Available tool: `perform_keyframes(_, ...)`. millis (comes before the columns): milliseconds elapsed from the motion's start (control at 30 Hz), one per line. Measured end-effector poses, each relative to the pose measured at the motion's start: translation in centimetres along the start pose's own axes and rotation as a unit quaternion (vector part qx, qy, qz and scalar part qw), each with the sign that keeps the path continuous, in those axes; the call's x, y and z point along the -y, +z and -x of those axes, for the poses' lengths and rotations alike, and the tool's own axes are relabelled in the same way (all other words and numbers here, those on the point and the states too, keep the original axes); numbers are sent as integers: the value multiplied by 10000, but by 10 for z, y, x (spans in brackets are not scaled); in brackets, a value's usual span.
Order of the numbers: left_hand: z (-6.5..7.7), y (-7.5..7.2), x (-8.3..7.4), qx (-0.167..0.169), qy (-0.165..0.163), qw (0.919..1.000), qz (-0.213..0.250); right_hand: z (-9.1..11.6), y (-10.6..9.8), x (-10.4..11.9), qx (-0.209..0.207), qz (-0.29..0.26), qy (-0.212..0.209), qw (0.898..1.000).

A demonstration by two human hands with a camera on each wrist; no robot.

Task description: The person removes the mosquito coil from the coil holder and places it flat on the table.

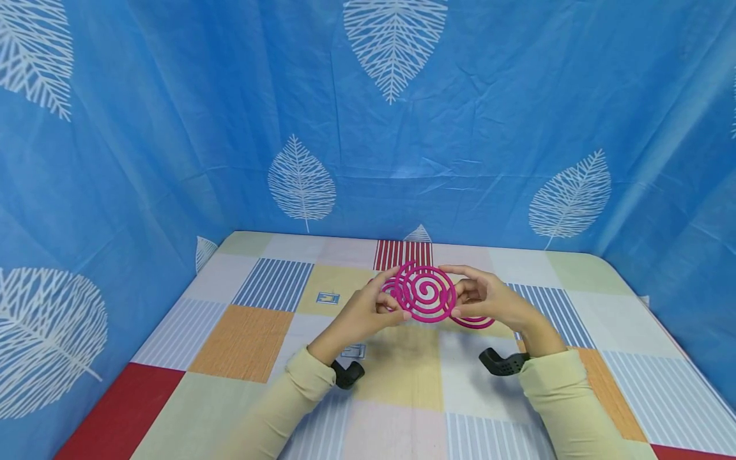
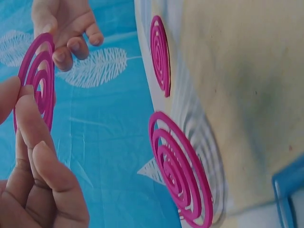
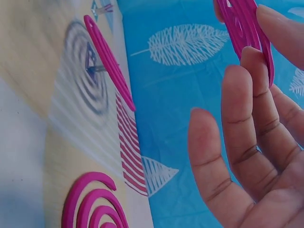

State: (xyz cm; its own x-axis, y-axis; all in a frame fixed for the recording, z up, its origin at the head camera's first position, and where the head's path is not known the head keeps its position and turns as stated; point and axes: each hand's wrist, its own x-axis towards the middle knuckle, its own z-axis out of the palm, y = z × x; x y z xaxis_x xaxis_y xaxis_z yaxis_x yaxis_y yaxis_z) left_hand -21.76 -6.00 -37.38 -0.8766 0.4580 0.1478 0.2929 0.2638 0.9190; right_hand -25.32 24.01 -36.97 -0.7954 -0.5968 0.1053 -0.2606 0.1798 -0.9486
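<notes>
1) Left hand [image 1: 362,313]: pinches the held coil [image 1: 427,294], a magenta flat spiral, between thumb and fingertips; it sits between eight and nine o'clock of that coil;
2) Right hand [image 1: 491,300]: pinches the same coil's opposite edge, at three o'clock, with thumb and forefinger; in the right wrist view its ring and little fingers stand clear of the coil;
3) Held coil: raised above the patchwork tablecloth [image 1: 402,441], between the two hands, its spiral face turned toward the head camera; the red-striped patch [image 1: 397,254] lies at eleven o'clock of it;
4) Left coil [image 2: 172,178]: also a magenta spiral, between nine and ten o'clock of the held coil in the head view, partly hidden there; it is tilted and clear of the cloth, with a spiral shadow beside it; its support cannot be told;
5) Right coil [image 2: 157,54]: a third magenta spiral, at four o'clock of the held coil in the head view, low at the cloth and partly covered by the right hand;
6) Surroundings: blue curtain [image 1: 483,128] with white leaf prints, at twelve o'clock and along both sides; a black wrist mount at six o'clock of each hand; pale yellow sleeves
</notes>
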Motion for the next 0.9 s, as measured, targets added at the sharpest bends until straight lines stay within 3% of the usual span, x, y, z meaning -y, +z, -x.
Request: perform_keyframes(900, -15, 38, -5, -237, -256, 9959, 830, 21, -32, -2, 191, -99, -205, 9996)
